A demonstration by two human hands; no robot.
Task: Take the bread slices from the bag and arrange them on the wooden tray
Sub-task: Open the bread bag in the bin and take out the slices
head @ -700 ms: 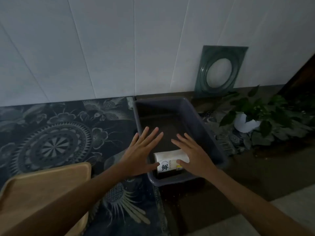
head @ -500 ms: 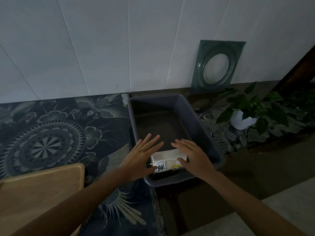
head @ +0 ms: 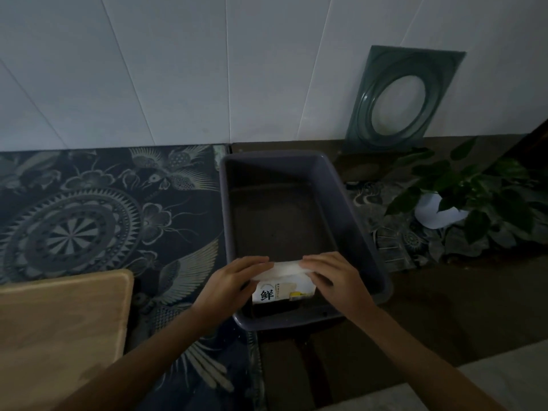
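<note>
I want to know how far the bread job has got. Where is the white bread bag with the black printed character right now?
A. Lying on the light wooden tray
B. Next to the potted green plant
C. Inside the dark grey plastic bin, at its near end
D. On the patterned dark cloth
C: the white bread bag sits inside the dark grey plastic bin at its near end, with the left hand and right hand on its two sides.

Single head-worn wide-angle view, looking forward and down, close over hands (head: pixel 284 280), wall (head: pixel 207 69) directly ahead

both hands (head: pixel 234 286) on bread bag (head: pixel 283 281), grey bin (head: pixel 353 209)
</note>
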